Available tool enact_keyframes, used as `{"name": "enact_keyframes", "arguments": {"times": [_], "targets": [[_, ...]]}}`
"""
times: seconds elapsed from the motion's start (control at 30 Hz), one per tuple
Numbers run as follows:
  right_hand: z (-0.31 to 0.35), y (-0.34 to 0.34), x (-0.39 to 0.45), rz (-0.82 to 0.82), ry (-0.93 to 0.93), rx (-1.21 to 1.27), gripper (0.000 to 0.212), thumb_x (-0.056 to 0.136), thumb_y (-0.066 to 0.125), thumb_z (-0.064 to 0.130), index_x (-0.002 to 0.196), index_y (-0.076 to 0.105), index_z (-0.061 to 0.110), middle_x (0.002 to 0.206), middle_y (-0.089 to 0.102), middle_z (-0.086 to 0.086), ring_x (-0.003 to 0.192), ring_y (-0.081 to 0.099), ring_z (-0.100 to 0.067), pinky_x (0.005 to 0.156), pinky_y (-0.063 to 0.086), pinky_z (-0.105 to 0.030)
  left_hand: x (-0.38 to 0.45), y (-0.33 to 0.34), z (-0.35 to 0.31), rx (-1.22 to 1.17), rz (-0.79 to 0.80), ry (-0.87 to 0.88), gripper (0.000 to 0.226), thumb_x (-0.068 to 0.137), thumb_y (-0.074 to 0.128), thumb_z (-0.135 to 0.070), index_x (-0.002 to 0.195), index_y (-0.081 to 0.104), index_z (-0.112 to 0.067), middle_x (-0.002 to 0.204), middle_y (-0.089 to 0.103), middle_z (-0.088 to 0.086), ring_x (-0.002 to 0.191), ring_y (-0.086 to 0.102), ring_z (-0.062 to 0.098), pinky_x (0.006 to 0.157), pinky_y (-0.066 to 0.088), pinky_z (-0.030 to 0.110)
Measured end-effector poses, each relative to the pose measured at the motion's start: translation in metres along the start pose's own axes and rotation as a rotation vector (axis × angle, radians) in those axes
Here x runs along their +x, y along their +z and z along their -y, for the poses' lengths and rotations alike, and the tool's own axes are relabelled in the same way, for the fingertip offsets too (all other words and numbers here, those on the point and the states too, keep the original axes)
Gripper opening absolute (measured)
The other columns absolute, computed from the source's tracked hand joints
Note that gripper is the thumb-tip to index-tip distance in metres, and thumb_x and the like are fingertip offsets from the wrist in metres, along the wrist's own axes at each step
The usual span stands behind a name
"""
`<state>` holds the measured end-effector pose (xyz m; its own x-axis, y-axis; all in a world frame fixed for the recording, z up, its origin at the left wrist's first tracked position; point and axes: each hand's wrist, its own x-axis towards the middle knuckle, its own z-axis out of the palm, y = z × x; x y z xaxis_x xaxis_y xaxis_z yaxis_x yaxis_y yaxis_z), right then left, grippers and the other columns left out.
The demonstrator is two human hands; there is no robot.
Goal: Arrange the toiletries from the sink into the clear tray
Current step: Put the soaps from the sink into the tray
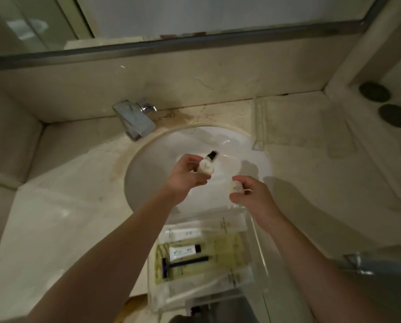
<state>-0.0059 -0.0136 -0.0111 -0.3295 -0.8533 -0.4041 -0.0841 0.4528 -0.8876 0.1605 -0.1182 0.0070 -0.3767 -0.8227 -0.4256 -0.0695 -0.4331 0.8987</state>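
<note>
Toiletries: 1 black-capped bottle (pixel 206 167) gripped in left hand (pixel 187 176), 1 small pale item (pixel 236 188) pinched in right hand (pixel 253 197) above sink (pixel 153 159).

Hotel-style bathroom, round sink (pixel 162 159), chrome faucet (pixel 136 122), marble counter (pixel 62 194), mirror (pixel 195 15)

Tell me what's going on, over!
Left hand holds small bottle over sink. Right hand holds another small bottle. Clear tray below, already holding packets. Nothing blocking.
</note>
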Motion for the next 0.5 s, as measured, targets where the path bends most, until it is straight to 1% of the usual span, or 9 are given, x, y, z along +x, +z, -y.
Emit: {"name": "enact_keyframes", "arguments": {"times": [0.03, 0.1, 0.2, 0.27, 0.33, 0.37, 0.4, 0.47, 0.5], "targets": [[0.0, 0.001, -0.009, -0.002, -0.013, -0.019, 0.049, 0.073, 0.074, 0.001, 0.117, 0.064, 0.022, 0.104, 0.064, -0.003, 0.088, 0.064, -0.019, 0.082, 0.052, -0.031, -0.008, 0.0, -0.001, -0.013, 0.025, -0.002, 0.039, 0.075, 0.064, 0.017, 0.1, 0.056, -0.013, 0.106, 0.058, 0.014, 0.083, 0.06, 0.019, 0.061, 0.055, 0.02], [-0.002, 0.004, -0.025, 0.0, -0.035, -0.052, 0.051, 0.073, 0.075, 0.003, 0.119, 0.063, 0.022, 0.109, 0.064, -0.004, 0.09, 0.065, -0.019, 0.081, 0.053, -0.027, -0.024, -0.003, -0.002, -0.062, 0.098, -0.017, 0.038, 0.078, 0.06, 0.016, 0.105, 0.061, -0.01, 0.103, 0.059, 0.013, 0.079, 0.059, 0.016, 0.062, 0.052, 0.02], [-0.007, 0.01, -0.045, -0.005, -0.077, -0.113, 0.052, 0.074, 0.075, 0.004, 0.12, 0.062, 0.021, 0.113, 0.062, -0.006, 0.092, 0.066, -0.019, 0.077, 0.051, -0.022, -0.044, -0.007, -0.001, -0.109, 0.131, -0.045, 0.04, 0.08, 0.06, 0.012, 0.114, 0.063, -0.008, 0.106, 0.06, 0.011, 0.084, 0.06, 0.016, 0.066, 0.051, 0.023], [-0.009, 0.013, -0.058, -0.024, -0.115, -0.191, 0.05, 0.074, 0.077, 0.007, 0.12, 0.063, 0.019, 0.112, 0.061, -0.005, 0.092, 0.064, -0.018, 0.074, 0.049, -0.018, -0.055, -0.008, 0.001, -0.146, 0.121, -0.062, 0.038, 0.081, 0.058, 0.013, 0.111, 0.065, -0.009, 0.112, 0.062, 0.01, 0.088, 0.062, 0.02, 0.067, 0.054, 0.025], [-0.013, 0.014, -0.069, -0.047, -0.16, -0.291, 0.047, 0.073, 0.079, 0.012, 0.117, 0.063, 0.018, 0.109, 0.06, -0.002, 0.09, 0.062, -0.016, 0.071, 0.046, -0.015, -0.067, -0.007, 0.004, -0.186, 0.107, -0.08, 0.034, 0.082, 0.055, 0.014, 0.105, 0.065, -0.01, 0.108, 0.064, 0.014, 0.088, 0.065, 0.026, 0.066, 0.057, 0.026], [-0.016, 0.014, -0.074, -0.053, -0.186, -0.352, 0.046, 0.073, 0.079, 0.016, 0.116, 0.064, 0.018, 0.107, 0.06, -0.001, 0.089, 0.062, -0.015, 0.071, 0.047, -0.018, -0.073, -0.007, 0.007, -0.202, 0.107, -0.09, 0.033, 0.084, 0.053, 0.014, 0.104, 0.064, -0.009, 0.103, 0.065, 0.017, 0.087, 0.066, 0.029, 0.066, 0.059, 0.027], [-0.02, 0.013, -0.079, -0.055, -0.213, -0.428, 0.044, 0.072, 0.079, 0.02, 0.113, 0.064, 0.018, 0.106, 0.06, -0.001, 0.09, 0.061, -0.016, 0.074, 0.049, -0.023, -0.078, -0.007, 0.011, -0.214, 0.108, -0.103, 0.032, 0.085, 0.051, 0.014, 0.103, 0.063, -0.009, 0.1, 0.066, 0.019, 0.087, 0.067, 0.032, 0.067, 0.06, 0.028], [-0.028, 0.01, -0.085, -0.045, -0.257, -0.608, 0.044, 0.071, 0.078, 0.029, 0.112, 0.064, 0.02, 0.107, 0.057, 0.0, 0.097, 0.056, -0.017, 0.081, 0.049, -0.033, -0.086, -0.008, 0.02, -0.22, 0.107, -0.135, 0.029, 0.086, 0.05, 0.013, 0.1, 0.063, -0.009, 0.102, 0.065, 0.022, 0.087, 0.067, 0.035, 0.07, 0.061, 0.031], [-0.033, 0.009, -0.087, -0.034, -0.27, -0.688, 0.046, 0.072, 0.078, 0.033, 0.114, 0.065, 0.02, 0.109, 0.054, 0.001, 0.102, 0.052, -0.017, 0.084, 0.048, -0.035, -0.089, -0.009, 0.024, -0.207, 0.105, -0.147, 0.027, 0.087, 0.051, 0.012, 0.098, 0.063, -0.009, 0.105, 0.064, 0.024, 0.088, 0.066, 0.035, 0.071, 0.061, 0.031]]}}
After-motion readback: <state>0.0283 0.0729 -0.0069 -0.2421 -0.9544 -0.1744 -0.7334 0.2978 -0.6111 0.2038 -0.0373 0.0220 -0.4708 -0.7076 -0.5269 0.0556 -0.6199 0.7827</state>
